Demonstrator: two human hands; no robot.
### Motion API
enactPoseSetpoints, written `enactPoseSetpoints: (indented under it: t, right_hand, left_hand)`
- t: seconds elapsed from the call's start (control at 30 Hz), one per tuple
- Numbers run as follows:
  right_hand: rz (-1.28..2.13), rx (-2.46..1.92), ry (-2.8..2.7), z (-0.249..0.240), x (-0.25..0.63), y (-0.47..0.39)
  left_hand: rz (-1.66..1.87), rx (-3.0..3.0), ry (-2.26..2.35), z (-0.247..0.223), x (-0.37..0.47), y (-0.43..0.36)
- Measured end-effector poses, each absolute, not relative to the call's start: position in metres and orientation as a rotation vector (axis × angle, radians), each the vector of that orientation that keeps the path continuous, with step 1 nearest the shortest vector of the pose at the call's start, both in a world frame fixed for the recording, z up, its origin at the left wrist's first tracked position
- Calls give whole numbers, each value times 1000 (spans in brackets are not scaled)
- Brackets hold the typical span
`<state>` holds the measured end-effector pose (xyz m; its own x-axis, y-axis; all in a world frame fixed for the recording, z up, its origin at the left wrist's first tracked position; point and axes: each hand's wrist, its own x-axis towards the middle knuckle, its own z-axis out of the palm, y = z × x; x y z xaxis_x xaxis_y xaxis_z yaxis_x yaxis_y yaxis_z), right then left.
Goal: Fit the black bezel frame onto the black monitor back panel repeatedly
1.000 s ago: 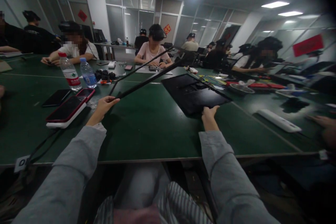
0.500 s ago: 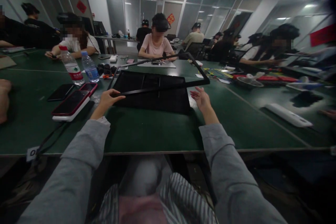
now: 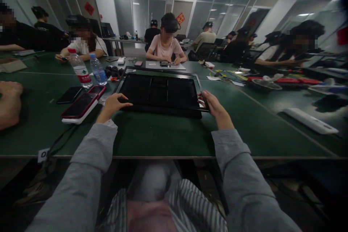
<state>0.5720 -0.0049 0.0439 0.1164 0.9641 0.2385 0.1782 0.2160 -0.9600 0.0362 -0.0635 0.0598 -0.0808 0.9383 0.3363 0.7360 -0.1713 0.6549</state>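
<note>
A thin black rectangular frame [image 3: 200, 84] lies nearly level just over a flat black panel [image 3: 136, 88] on the green table; whether the two touch all round I cannot tell. With thumb and fingers closed, my left hand [image 3: 114, 106] holds the frame's near left corner. My right hand [image 3: 217, 110] grips its near right corner, some fingertips showing inside the frame's edge. The panel has raised lines and a darker rectangular part in its middle, and its near edge shows below the frame.
Left of the frame are a red-cased phone [image 3: 78, 104] on a white block, a dark phone [image 3: 69, 95] and two bottles [image 3: 81, 70] [image 3: 98, 69]. A white bar-shaped device [image 3: 310, 120] lies right. Across the table sits a person in pink [image 3: 165, 46]; another person's hand [image 3: 10, 103] rests far left.
The tilted frame has come down on its right side and now lies almost flat over the panel. My right hand, open and apart before, has taken hold of its right corner.
</note>
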Motion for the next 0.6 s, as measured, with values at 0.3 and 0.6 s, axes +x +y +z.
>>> enactPoseSetpoints:
  t: [0.3, 0.6]
  right_hand:
    - [414, -1356, -1492, 10, 554, 13]
    - [331, -1423, -1543, 0, 551, 13]
  left_hand:
    - [928, 2036, 1791, 43, 22, -51]
    - [948, 2105, 1656, 32, 19, -42]
